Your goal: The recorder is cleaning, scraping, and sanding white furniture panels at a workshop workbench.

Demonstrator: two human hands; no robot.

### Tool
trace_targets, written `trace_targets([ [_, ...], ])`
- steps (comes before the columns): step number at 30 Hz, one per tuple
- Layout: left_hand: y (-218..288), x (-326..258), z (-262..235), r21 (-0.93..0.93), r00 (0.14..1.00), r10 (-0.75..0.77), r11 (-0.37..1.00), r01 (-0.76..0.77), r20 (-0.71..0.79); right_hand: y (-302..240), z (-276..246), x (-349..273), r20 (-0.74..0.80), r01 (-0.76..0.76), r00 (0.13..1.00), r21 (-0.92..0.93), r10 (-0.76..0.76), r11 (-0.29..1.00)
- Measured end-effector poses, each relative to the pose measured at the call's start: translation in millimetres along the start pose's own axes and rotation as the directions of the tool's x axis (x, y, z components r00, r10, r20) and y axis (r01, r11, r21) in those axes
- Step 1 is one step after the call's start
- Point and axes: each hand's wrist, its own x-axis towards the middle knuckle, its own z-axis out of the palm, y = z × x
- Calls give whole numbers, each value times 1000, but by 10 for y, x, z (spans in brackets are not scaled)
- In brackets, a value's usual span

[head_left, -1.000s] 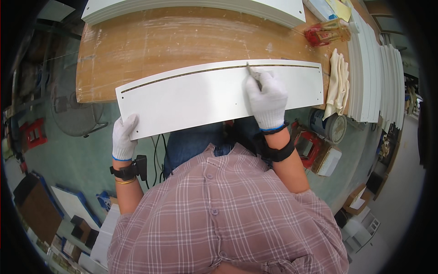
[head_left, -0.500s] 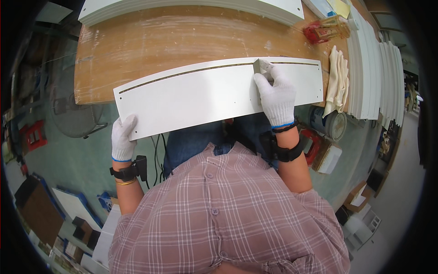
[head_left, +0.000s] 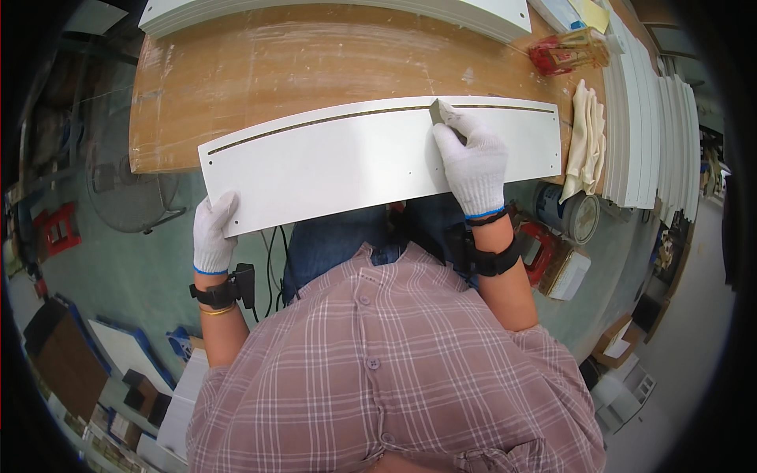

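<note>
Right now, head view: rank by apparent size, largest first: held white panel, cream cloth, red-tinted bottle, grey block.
1. White panel
2. Cream cloth and red-tinted bottle: too alike to rank
3. Grey block, partly hidden, by what shows

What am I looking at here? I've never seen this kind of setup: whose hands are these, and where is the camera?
There is no machine: a person works with two hands in white knit gloves. The camera, a wide fisheye worn on the head, looks down, so straight edges appear bent. The left hand grips the near left corner of a long, flat white panel. The right hand holds a small, grey, flat-sided block near the panel's far edge. On the brown wooden table sits a stack of white panels; toward the right are a clear, red-tinted bottle and a cream cloth.
</note>
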Motion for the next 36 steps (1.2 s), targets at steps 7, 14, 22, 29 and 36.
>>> trace_targets([
  [7,-1,2,-26,-34,1000,-8,999,8,15,-47,-1,1,-28,-15,1000,10,15,1000],
  [14,18,-5,-4,-31,1000,-17,999,17,-9,-68,34,-6,-9,41,999,1,-41,999],
  [22,34,0,11,-29,1000,-23,999,24,18,-64,32,4,-5,116,993,-39,-117,992],
  [29,32,-14,45,-19,1000,-10,1000,9,-11,-37,17,15,-88,113,989,-73,-119,991],
  [36,34,-14,28,-19,1000,-16,1000,16,19,-44,42,-7,-76,67,995,-21,-68,998],
])
